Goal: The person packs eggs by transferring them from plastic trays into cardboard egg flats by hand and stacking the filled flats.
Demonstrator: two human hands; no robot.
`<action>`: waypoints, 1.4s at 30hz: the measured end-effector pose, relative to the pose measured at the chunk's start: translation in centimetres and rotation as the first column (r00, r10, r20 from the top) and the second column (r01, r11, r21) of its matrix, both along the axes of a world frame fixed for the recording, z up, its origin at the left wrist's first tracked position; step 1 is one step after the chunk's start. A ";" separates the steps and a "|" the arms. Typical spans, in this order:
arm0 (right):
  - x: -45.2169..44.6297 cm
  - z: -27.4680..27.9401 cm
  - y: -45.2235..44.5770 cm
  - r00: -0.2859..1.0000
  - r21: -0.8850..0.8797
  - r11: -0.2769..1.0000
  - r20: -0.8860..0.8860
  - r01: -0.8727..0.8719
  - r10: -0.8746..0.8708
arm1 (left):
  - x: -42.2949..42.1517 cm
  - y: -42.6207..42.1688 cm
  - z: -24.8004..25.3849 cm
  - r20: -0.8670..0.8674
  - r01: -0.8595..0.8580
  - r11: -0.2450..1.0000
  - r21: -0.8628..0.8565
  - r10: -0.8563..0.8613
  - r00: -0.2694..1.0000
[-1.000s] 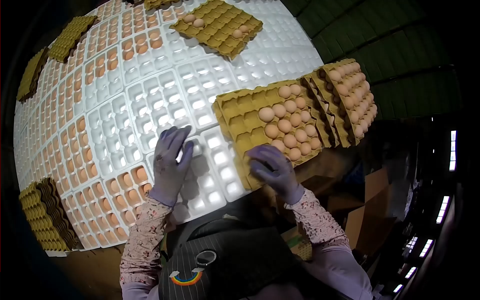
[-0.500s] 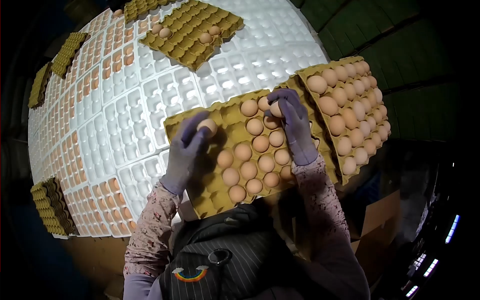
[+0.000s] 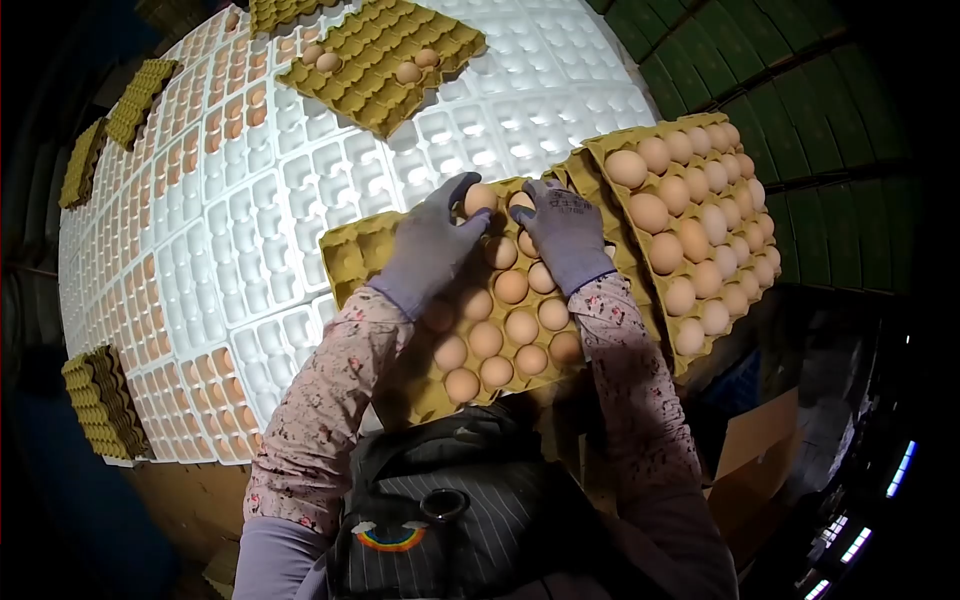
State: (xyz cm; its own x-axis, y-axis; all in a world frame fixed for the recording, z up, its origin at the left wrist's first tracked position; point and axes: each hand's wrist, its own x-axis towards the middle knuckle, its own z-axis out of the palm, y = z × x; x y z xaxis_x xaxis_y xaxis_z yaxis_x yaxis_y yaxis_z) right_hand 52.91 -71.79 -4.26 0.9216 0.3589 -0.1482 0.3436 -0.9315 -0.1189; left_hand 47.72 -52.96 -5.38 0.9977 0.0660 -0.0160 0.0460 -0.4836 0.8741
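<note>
Apron (image 3: 455, 548): sat nearest, dark and pinstriped, bearing a rainbow patch (image 3: 390, 538) and a dark ring (image 3: 444, 504).
Sleeves (image 3: 320, 410): reached forward on both sides, pale pink with small flowers.
Cardboard box (image 3: 755, 430): stood low at the right, flap raised, partly lost in shadow.
Working tray (image 3: 350, 250): lay directly under both hands, brown, with rows of eggs (image 3: 511, 287) in the cups and bare cups toward the left.
Left hand (image 3: 437, 238): gloved in grey-purple, pinched one egg (image 3: 480, 198) between thumb and fingers, above the far side of the working tray.
Right hand (image 3: 568, 228): gloved alike, bent in just beside the left, thumb and fingertips at another egg (image 3: 521, 202) near the far edge — gripped or only touched, impossible to tell.
Full tray (image 3: 655, 290): leaned at a tilt just right of the working tray, packed with eggs.
Tray stack (image 3: 100, 400): stood at the left edge, brown.
White trays (image 3: 260, 260): spread across the table beyond, many bare, those toward the left filled with eggs.
Far tray (image 3: 385, 70): rested askew on the white trays — brown, four eggs in view.
Green wall (image 3: 740, 130): rose at the right, dim and ridged.
</note>
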 end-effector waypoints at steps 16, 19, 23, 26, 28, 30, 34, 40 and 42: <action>-3.5 4.0 -1.5 0.994 0.262 0.965 -0.099 -0.025 0.052 | -3.7 0.9 1.8 0.043 0.233 0.934 0.271 -0.253 0.966; -3.6 1.2 -0.6 0.998 -0.192 0.981 -0.049 0.016 -0.026 | -8.5 5.8 2.7 -0.233 -0.005 0.481 -0.877 -0.415 0.879; -2.7 2.0 -0.6 0.998 -0.208 0.977 -0.058 -0.037 0.026 | -14.2 8.5 1.1 -0.194 -0.143 0.170 -0.975 -0.337 0.921; -4.0 3.9 -0.9 0.996 0.040 0.999 0.088 -0.020 0.017 | -17.8 11.2 0.4 -0.254 -0.268 -0.006 -0.963 -0.302 0.919; -6.4 8.4 2.7 0.978 0.408 0.901 -0.199 0.144 -0.067 | -20.9 13.0 -0.2 -0.254 -0.264 -0.020 -0.964 -0.214 0.943; -8.1 7.5 6.0 0.940 0.659 0.743 -0.316 0.118 0.131 | -24.7 16.0 0.7 -0.338 -0.298 0.316 -0.901 -0.077 0.938; -15.3 5.0 19.4 0.809 0.734 0.678 -0.424 0.043 0.408 | -30.7 26.0 0.0 -0.520 -0.573 0.651 -0.497 0.305 0.798; -20.5 -2.8 39.7 0.820 0.301 0.770 0.091 -0.563 0.564 | -31.9 41.3 -3.1 -0.021 -0.534 0.680 0.502 0.627 0.779; -20.8 -5.0 43.8 0.824 0.198 0.800 0.094 -0.566 0.559 | -30.4 43.5 -3.8 -0.057 -0.389 0.666 0.636 0.544 0.837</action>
State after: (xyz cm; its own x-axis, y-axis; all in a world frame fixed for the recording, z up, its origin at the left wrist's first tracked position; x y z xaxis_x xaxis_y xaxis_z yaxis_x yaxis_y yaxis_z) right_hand 32.12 -28.00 -9.28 0.5509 0.8345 0.0134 0.8060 -0.5278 -0.2679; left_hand 17.32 -9.50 -9.22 0.8036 0.5945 -0.0273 0.5623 -0.7435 0.3620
